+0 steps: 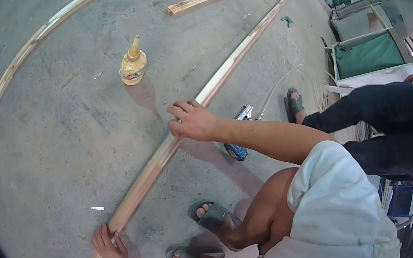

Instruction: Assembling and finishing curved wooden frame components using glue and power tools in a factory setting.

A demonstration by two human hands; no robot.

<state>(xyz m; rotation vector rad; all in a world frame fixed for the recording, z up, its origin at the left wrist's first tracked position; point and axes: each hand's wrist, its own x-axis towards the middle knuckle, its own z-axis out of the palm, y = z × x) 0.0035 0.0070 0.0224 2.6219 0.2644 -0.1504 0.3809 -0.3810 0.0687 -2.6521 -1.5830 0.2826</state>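
A long, straight wooden strip (148, 174) runs from the lower left up to the top of the view, lying on or just over the floor. Near its lower end, my left hand (112, 246) is closed on it, thumb on one side and fingers on the other. Farther along, my right hand (194, 121) reaches across from the right and grips the strip with bent fingers. Left of the strip stands a yellowish squeeze bottle (132, 67) with a pointed nozzle. A blue and silver nail gun (236, 151) lies beyond the strip, partly hidden under my right forearm.
Several wooden strips (53, 23) lie on the concrete floor (70, 172) at the left and top. A pale hose (271, 93) trails from the nail gun. At the right stands a person in dark trousers (382, 113); behind are bins with green cloth (372, 55).
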